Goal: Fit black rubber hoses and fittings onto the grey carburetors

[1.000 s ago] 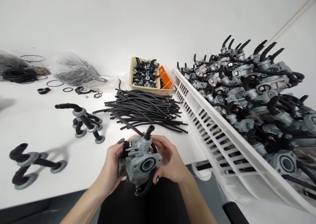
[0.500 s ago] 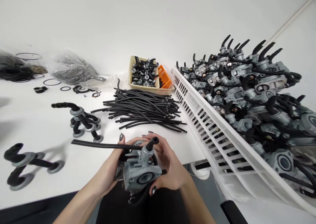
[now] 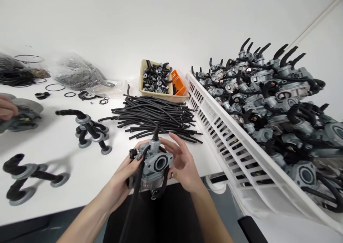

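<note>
I hold a grey metal carburetor [image 3: 154,164] over the front edge of the white table [image 3: 53,128]. My left hand [image 3: 125,177] grips its left side and underside. My right hand [image 3: 182,164] cups its right side with the fingers curled loosely around it. A black rubber hose [image 3: 133,200] runs from the carburetor's top down past my left wrist. Another short black hose loops under the body. A black bent cap sticks up from its top.
A pile of black hoses [image 3: 158,118] lies just beyond my hands. A beige box [image 3: 157,80] of caps and an orange bin [image 3: 179,83] stand behind it. A white slatted crate [image 3: 230,139] full of carburetors fills the right. Capped fittings [image 3: 91,128] lie left. Another person's hand [image 3: 7,107] holds a part at far left.
The carburetor has been turned upright and lifted slightly; the long hose that stuck out to the left now hangs down. Another person's hand with a part has come in at far left.
</note>
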### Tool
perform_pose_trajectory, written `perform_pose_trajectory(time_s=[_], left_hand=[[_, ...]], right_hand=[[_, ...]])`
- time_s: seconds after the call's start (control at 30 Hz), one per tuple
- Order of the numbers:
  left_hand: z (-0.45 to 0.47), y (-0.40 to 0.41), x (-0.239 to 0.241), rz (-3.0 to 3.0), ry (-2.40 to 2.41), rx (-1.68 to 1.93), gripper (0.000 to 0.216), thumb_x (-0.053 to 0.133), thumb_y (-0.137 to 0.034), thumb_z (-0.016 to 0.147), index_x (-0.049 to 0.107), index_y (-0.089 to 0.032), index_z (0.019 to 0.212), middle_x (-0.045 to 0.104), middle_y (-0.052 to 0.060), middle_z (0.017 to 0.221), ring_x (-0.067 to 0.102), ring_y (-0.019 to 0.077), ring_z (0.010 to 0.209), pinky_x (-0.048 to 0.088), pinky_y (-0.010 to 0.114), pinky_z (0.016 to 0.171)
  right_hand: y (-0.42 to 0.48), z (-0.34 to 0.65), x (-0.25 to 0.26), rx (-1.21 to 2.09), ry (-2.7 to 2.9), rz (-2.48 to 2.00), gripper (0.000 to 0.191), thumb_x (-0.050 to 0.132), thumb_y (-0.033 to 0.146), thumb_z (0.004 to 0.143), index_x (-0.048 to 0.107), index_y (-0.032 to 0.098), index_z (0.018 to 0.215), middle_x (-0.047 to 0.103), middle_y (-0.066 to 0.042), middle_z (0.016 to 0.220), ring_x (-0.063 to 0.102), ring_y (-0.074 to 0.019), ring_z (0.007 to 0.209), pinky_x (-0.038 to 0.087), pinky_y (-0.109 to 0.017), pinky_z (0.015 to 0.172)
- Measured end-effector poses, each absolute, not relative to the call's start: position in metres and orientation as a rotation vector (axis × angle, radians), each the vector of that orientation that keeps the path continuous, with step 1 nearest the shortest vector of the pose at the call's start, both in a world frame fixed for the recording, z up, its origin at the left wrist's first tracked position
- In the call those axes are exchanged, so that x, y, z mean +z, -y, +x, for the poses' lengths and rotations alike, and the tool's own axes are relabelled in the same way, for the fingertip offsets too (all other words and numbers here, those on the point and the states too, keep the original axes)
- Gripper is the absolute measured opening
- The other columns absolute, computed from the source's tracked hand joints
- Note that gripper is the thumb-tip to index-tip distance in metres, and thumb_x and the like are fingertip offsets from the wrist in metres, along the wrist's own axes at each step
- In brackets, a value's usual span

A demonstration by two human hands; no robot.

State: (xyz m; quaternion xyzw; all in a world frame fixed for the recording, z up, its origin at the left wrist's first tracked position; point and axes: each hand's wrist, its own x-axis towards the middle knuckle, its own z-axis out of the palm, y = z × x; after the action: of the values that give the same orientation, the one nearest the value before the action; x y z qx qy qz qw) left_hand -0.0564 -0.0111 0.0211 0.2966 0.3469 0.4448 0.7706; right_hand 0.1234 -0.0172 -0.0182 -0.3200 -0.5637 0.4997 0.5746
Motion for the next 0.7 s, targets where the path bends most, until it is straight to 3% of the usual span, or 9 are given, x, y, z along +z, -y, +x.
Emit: perform_pose_trajectory(time_s=[0.17, 0.3, 0.43, 0.53, 0.63, 0.7], left_hand=[[-0.055, 0.015, 0.027, 0.58, -0.871, 0.886, 0.065, 0.075, -0.042, 0.071, 0.054, -0.029, 0.131, 0.072, 0.008, 0.104, 0.069, 0.0296, 0.09, 0.057, 0.038, 0.072], [-0.049, 0.013, 0.023, 0.659, -0.898, 1.056, 0.064, 0.076, -0.046, 0.07, 0.054, -0.026, 0.128, 0.069, 0.008, 0.105, 0.067, 0.0276, 0.092, 0.056, 0.033, 0.07], [-0.045, 0.009, 0.012, 0.94, -1.047, 1.352, 0.063, 0.074, -0.052, 0.071, 0.051, -0.026, 0.124, 0.063, 0.004, 0.1, 0.064, 0.0218, 0.085, 0.052, 0.03, 0.073], [-0.043, 0.012, 0.008, 1.172, -1.269, 1.486, 0.056, 0.07, -0.047, 0.077, 0.047, -0.026, 0.123, 0.059, 0.004, 0.107, 0.061, 0.0207, 0.09, 0.049, 0.03, 0.079], [-0.039, 0.018, 0.011, 1.299, -1.316, 1.629, 0.047, 0.068, -0.037, 0.082, 0.045, -0.024, 0.121, 0.055, 0.007, 0.119, 0.056, 0.0228, 0.109, 0.047, 0.03, 0.088], [-0.036, 0.021, 0.013, 1.307, -1.286, 1.679, 0.046, 0.068, -0.033, 0.082, 0.043, -0.024, 0.12, 0.054, 0.008, 0.12, 0.056, 0.0229, 0.111, 0.048, 0.03, 0.088]], right_hand=[[0.015, 0.122, -0.015, 1.167, 1.263, -0.809, 0.076, 0.086, 0.044, 0.066, 0.051, 0.033, 0.133, 0.062, -0.009, 0.133, 0.054, -0.0275, 0.128, 0.037, -0.048, 0.111], [0.014, 0.122, -0.015, 1.176, 1.213, -0.799, 0.058, 0.085, 0.041, 0.068, 0.062, 0.032, 0.121, 0.064, -0.008, 0.128, 0.057, -0.0267, 0.122, 0.037, -0.046, 0.109], [0.018, 0.124, -0.017, 0.938, 1.077, -0.804, 0.023, 0.074, 0.042, 0.08, 0.068, 0.028, 0.096, 0.063, -0.006, 0.105, 0.061, -0.0222, 0.102, 0.048, -0.038, 0.089], [0.024, 0.122, -0.015, 0.77, 1.205, -0.852, 0.021, 0.071, 0.045, 0.081, 0.066, 0.024, 0.082, 0.057, -0.004, 0.086, 0.056, -0.0191, 0.081, 0.047, -0.033, 0.072], [0.029, 0.116, -0.009, 0.718, 1.463, -0.961, 0.016, 0.077, 0.035, 0.075, 0.07, 0.023, 0.083, 0.058, -0.004, 0.086, 0.049, -0.0153, 0.066, 0.044, -0.031, 0.059], [0.031, 0.11, -0.007, 0.694, 1.533, -1.038, 0.008, 0.076, 0.023, 0.076, 0.072, 0.024, 0.083, 0.061, -0.004, 0.089, 0.046, -0.0126, 0.059, 0.043, -0.03, 0.053]])
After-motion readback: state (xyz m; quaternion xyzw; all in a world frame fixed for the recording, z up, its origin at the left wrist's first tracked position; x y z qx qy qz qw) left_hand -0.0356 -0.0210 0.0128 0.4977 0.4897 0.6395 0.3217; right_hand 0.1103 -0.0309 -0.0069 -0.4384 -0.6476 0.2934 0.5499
